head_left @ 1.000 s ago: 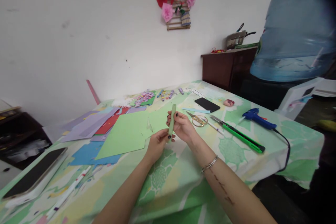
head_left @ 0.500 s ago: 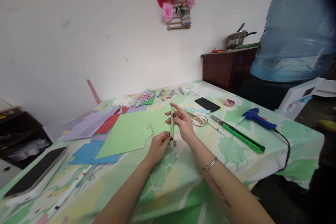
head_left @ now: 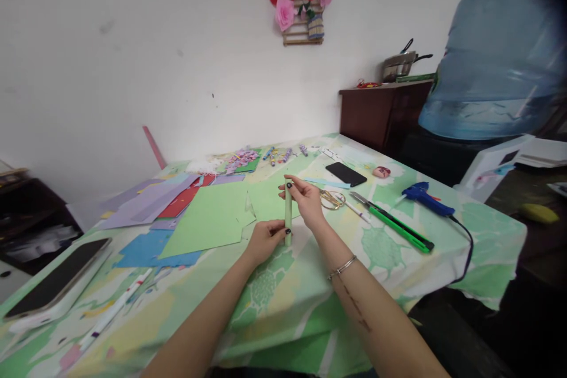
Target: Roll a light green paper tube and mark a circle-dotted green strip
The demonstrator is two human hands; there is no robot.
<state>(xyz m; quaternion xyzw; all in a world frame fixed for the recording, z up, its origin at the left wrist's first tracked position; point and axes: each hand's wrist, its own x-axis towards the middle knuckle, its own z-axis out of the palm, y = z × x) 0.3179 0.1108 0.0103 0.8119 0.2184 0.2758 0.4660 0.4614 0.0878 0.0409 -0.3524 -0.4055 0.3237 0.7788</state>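
Note:
A light green rolled paper tube (head_left: 288, 212) stands nearly upright between both hands, above the table with the green patterned cloth (head_left: 283, 301). My left hand (head_left: 264, 240) pinches its lower end. My right hand (head_left: 305, 199) pinches its top end with fingertips. Loose green paper sheets (head_left: 208, 218) lie just behind the hands.
Gold scissors (head_left: 330, 199), a green utility knife (head_left: 392, 223), a blue glue gun (head_left: 426, 198) with a black cord and a black phone (head_left: 346, 173) lie to the right. Coloured paper sheets (head_left: 155, 201) and a second phone (head_left: 53, 283) lie at left. A water bottle (head_left: 496, 59) stands at right.
My right hand has slid up the tube, from gripping its middle to pinching its top. The tube has gone from slightly tilted to nearly upright. The view shifted slightly.

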